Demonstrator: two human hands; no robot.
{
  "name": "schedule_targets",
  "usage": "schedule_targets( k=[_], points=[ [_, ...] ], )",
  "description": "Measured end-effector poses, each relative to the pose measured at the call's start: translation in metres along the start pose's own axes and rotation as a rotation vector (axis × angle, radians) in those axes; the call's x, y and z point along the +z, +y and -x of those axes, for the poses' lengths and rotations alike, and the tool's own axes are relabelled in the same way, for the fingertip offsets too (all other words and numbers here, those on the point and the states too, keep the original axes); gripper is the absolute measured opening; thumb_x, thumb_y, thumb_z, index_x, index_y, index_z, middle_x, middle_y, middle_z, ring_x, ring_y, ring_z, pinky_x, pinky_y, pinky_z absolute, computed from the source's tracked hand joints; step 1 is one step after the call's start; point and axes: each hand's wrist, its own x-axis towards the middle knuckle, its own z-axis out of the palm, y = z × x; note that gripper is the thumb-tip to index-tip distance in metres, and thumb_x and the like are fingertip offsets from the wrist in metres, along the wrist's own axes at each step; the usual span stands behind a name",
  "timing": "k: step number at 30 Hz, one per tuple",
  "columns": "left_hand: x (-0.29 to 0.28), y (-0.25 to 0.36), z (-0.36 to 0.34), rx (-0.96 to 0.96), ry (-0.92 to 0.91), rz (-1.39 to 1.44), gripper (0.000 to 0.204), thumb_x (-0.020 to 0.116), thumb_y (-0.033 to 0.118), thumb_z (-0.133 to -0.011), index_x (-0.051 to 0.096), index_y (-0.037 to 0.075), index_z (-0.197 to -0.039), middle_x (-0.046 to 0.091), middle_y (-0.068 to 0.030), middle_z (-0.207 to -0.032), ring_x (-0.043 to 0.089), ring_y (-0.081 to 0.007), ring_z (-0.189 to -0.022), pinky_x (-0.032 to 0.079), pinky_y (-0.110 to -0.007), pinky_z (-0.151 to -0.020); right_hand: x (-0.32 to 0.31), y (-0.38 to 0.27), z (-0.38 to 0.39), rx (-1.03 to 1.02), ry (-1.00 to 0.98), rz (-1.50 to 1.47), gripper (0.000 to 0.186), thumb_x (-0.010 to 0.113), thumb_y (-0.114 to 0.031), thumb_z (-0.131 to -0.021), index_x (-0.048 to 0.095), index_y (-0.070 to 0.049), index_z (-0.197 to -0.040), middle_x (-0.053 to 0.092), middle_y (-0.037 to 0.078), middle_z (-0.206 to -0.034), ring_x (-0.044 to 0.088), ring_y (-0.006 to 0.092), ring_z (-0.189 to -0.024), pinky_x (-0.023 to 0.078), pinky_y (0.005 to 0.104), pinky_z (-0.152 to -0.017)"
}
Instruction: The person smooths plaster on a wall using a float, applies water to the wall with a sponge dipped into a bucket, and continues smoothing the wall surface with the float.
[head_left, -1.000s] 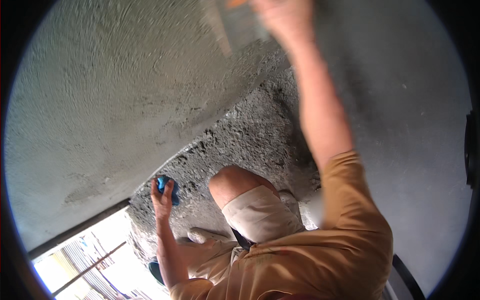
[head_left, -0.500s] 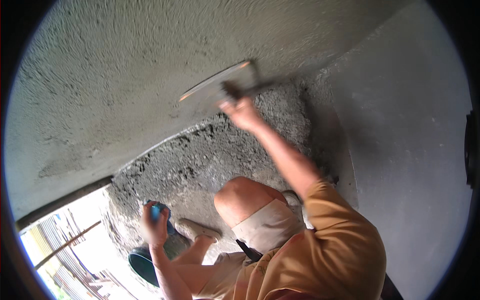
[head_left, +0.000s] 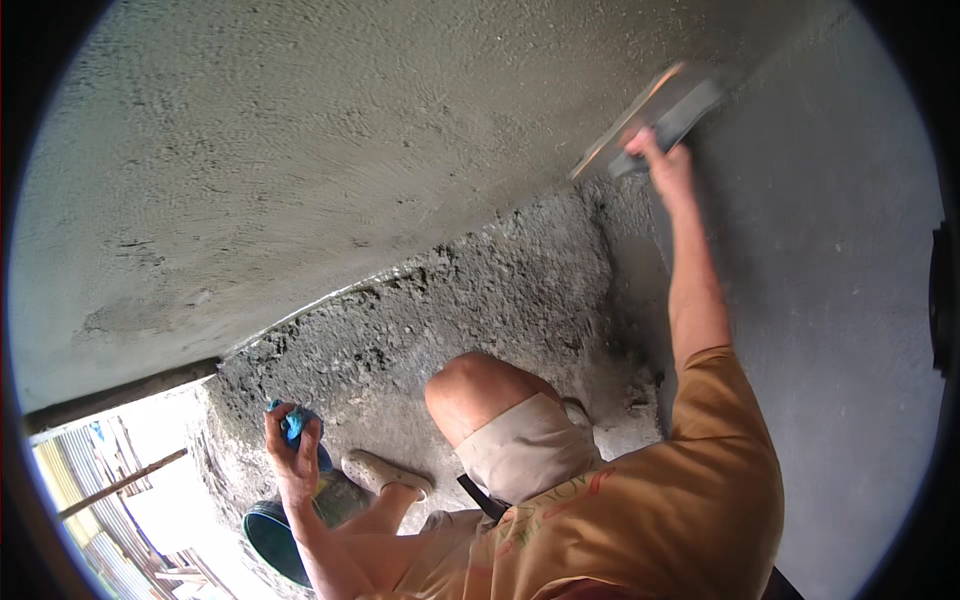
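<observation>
My right hand (head_left: 672, 170), arm stretched out, is closed round the handle of a plastering float (head_left: 625, 125). The float's long flat plate lies against or very close to the wet grey plaster wall (head_left: 330, 130), near the corner with the smooth right-hand wall; it is slightly blurred. At the lower left, my left hand (head_left: 296, 455) grips a crumpled blue cloth (head_left: 292, 425), held away from the wall. Fingers cover part of the cloth.
Rough mortar (head_left: 470, 290) covers the ground along the wall's foot. A dark green bucket (head_left: 275, 540) stands below my left forearm, near my shoe (head_left: 385, 473). The smooth grey wall (head_left: 820, 300) rises on the right. A bright opening with corrugated sheets (head_left: 90, 490) shows lower left.
My right hand has swept the float to the right and upward along the wall, into the corner area, and the float has tilted more steeply. My left hand has shifted slightly left with the cloth.
</observation>
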Motion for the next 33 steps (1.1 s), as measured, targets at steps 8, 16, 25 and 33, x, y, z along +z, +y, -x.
schedule_targets(
  k=[8,16,25,33],
  points=[
    [0.001,-0.033,-0.016,0.000,0.023,0.104,0.037,0.073,0.024,-0.090,0.056,0.003,-0.115,0.063,-0.0032,-0.090,0.057,-0.0115,-0.082,0.049,-0.027,-0.076,0.190,-0.073,0.094,0.059,-0.294,-0.699,0.031,0.058,-0.032,-0.102,0.070,-0.005,-0.112,0.074,0.013,-0.105,0.073,0.0191,-0.095,0.061,0.0364,-0.085],
    [0.033,0.047,-0.064,0.182,0.019,-0.035,0.033,0.072,0.025,-0.090,0.058,0.003,-0.110,0.061,-0.0030,-0.087,0.054,-0.0117,-0.078,0.047,-0.028,-0.072,0.161,-0.373,0.047,-0.379,-0.472,-1.201,0.031,0.071,-0.032,-0.092,0.070,-0.004,-0.106,0.075,0.011,-0.087,0.073,0.0158,-0.072,0.058,0.0273,-0.059],
    [-0.003,-0.010,-0.036,-0.012,0.131,-0.229,0.034,0.071,0.026,-0.089,0.059,0.003,-0.110,0.062,-0.0072,-0.092,0.056,-0.0180,-0.084,0.047,-0.034,-0.078,0.323,-0.094,0.137,-0.145,-0.829,-0.004,0.042,0.065,-0.044,-0.087,0.064,-0.004,-0.074,0.060,0.014,-0.069,0.056,0.0264,-0.061,0.046,0.0456,-0.058],
    [-0.169,-0.143,0.084,-0.221,0.509,-0.046,0.047,0.070,0.025,-0.091,0.054,0.001,-0.128,0.061,-0.0074,-0.099,0.055,-0.0186,-0.086,0.048,-0.035,-0.077,-0.025,-0.045,-0.025,-0.033,-0.469,0.102,0.027,0.068,-0.031,-0.093,0.075,-0.005,-0.096,0.075,0.012,-0.092,0.072,0.0177,-0.089,0.058,0.0360,-0.084]
  ],
)
